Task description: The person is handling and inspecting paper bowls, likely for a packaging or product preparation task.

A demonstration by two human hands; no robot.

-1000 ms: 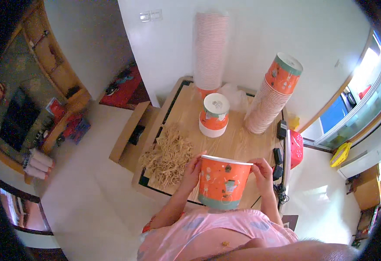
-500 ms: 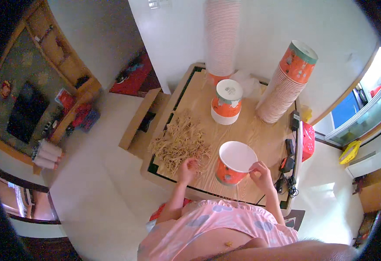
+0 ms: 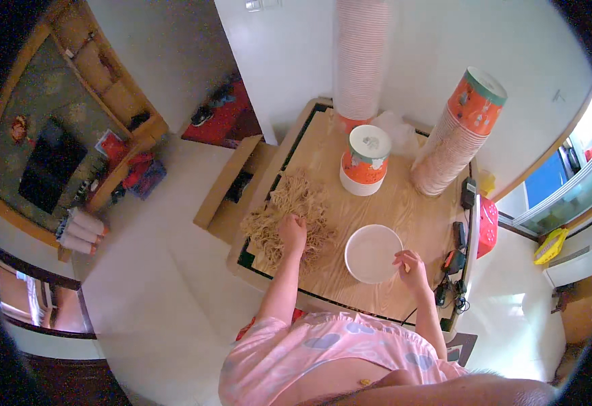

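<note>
A loose heap of tan strings point(image 3: 279, 240) lies on the left part of the wood-topped table point(image 3: 323, 196). My left hand point(image 3: 293, 231) reaches into its middle with fingers closed on some strands; the fingertips are partly hidden. To the right, a paper bucket point(image 3: 373, 254) has its white inside toward me, and its outer wall is out of sight. The fingers of my right hand point(image 3: 411, 267) pinch the bucket's right rim. Farther back stands a short stack of orange, green and white buckets point(image 3: 365, 162), upside down.
Tall nested bucket stacks rise at the back point(image 3: 361, 68) and back right point(image 3: 455, 135), the latter leaning. Black power adapters point(image 3: 454, 260) and cables line the table's right edge. An open cardboard box point(image 3: 232, 189) stands left of the table, a red basket point(image 3: 487, 227) to its right.
My left hand has moved from the heap's near edge to its middle. The bucket has tipped, so its opening faces me and its orange side no longer shows. My right hand stays at its rim.
</note>
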